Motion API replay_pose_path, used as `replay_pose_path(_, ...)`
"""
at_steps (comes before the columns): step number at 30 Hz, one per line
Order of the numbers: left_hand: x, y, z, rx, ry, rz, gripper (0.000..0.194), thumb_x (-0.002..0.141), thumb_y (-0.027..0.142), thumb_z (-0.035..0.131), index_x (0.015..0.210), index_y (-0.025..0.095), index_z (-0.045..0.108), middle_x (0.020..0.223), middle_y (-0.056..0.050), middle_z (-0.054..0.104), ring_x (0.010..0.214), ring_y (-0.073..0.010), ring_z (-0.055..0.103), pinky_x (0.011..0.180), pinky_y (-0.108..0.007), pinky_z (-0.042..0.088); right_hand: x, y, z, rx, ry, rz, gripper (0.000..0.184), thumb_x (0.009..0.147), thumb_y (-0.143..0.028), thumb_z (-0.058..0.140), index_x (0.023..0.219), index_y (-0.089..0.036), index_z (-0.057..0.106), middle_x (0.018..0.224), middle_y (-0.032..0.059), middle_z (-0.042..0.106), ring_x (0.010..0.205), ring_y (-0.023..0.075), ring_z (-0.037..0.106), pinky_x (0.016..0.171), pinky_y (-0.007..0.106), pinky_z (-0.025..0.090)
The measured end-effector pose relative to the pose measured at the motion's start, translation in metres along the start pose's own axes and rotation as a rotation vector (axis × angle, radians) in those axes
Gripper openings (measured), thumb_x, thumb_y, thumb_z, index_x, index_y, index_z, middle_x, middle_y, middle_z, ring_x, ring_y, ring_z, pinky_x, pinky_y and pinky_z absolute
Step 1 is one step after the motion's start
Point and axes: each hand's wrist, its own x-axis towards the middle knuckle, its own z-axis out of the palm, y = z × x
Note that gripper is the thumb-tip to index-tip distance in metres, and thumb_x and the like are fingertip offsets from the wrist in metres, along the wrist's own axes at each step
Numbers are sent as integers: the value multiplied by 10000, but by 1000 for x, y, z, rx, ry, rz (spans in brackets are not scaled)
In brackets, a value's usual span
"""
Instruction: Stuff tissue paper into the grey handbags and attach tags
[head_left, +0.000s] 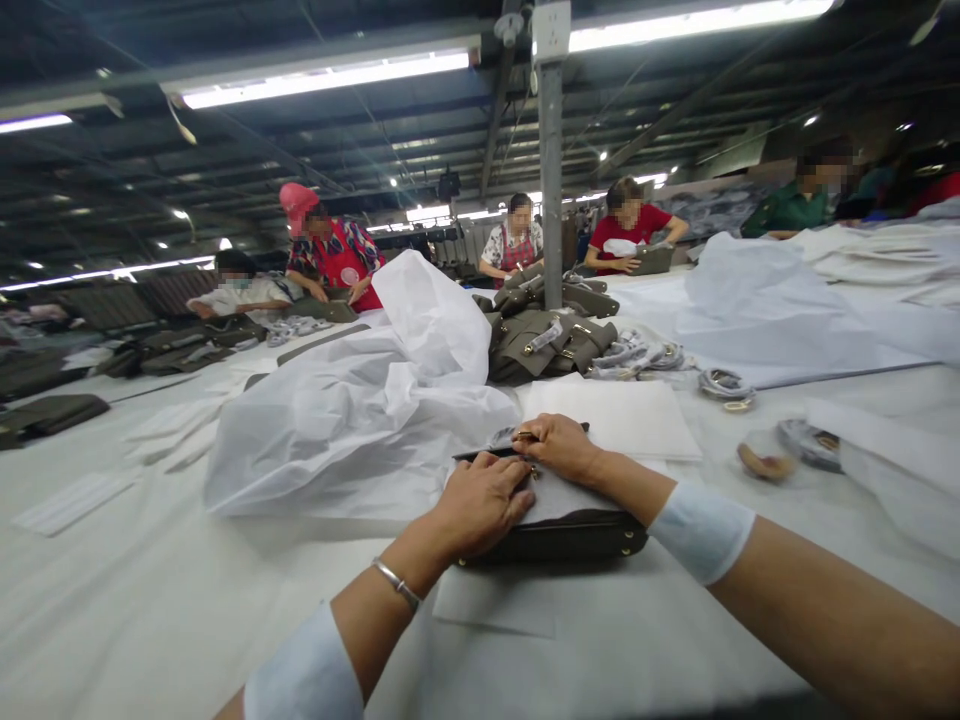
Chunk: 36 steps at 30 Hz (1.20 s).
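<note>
On the counter (135,610), a dark bag (570,542) is lying beneath your hands. Your right hand (564,447) is pinching a gold fitting (526,436); your left hand (480,505) is apparently steadying the bag, its fingers' grip unclear.

A dark olive handbag (566,538) lies on its side on a white-covered table (187,620), its base, with small gold-toned studs (628,535), facing the near edge. White sheeting (574,502) covers much of its upper face; a gold-toned metal fitting (527,436) shows toward its far side.
</note>
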Motion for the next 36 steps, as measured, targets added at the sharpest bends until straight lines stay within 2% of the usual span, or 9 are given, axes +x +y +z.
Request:
replay_pose_path(3,0,-2,1,-1,-10,7,363,956,453,382,1249,290,522,1267,-2,584,1105,-262,496,932,-454,426,-10,-5,-2,-6,-21,-36,217,875,-308,533,818,-213,720,797,20,693,743,155,594,668,243,373)
replay_pose_path(7,-4,-1,3,10,38,-20,377,951,471,383,1242,298,550,1306,-29,522,1127,-260,481,914,-416,449,-26,-6,0,-11,-40,-100,215,898,-267,509,939,-218,714,879,37,691,856,176,595,757,255,383)
replay_pose_path(12,-7,0,3,62,81,-30,366,937,487,401,1243,355,554,1104,-45,549,1026,-254,495,777,-367,477,-40,-1,0,-6,-26,-147,232,908,-254,496,1036,-216,685,961,41,681,928,181,590,832,268,400)
replay_pose_path(18,-8,0,6,78,131,-19,305,939,473,413,1021,281,636,998,-26,571,954,-228,499,731,-329,458,-48,2,3,2,-12,-268,228,918,-277,491,1045,-231,675,1027,38,684,983,192,587,893,302,422)
replay_pose_path(24,-10,1,8,70,154,-16,308,934,457,441,1164,299,570,1037,-23,576,974,-237,500,747,-346,461,-56,3,2,-15,20,-296,269,918,-288,492,1120,-215,656,1163,53,664,1089,207,592,968,339,441)
replay_pose_path(28,-11,2,8,51,178,-41,289,916,451,478,1085,236,572,1036,-37,586,989,-243,501,794,-367,468,-64,4,-1,-5,-2,-348,384,939,-390,464,1219,-174,614,1263,95,612,1186,228,546,1032,371,420)
replay_pose_path(31,-10,1,7,39,158,-39,237,896,405,516,1033,222,579,1019,-36,593,991,-243,504,824,-372,469,-63,10,0,82,-45,-275,418,948,-426,442,1242,-183,613,1303,86,587,1235,226,512,1074,384,385)
replay_pose_path(33,-8,1,7,23,156,-37,245,886,367,531,1078,220,573,1037,-39,595,1007,-245,504,852,-377,466,-60,14,2,132,-58,-232,377,933,-401,481,1209,-199,640,1295,73,595,1240,219,507,1080,377,372)
replay_pose_path(36,-9,1,10,-23,174,12,386,906,321,495,1286,253,487,1170,-42,574,1063,-239,494,914,-383,446,-57,14,2,165,-50,-243,298,895,-342,560,1145,-228,673,1240,46,634,1202,197,535,1056,338,379)
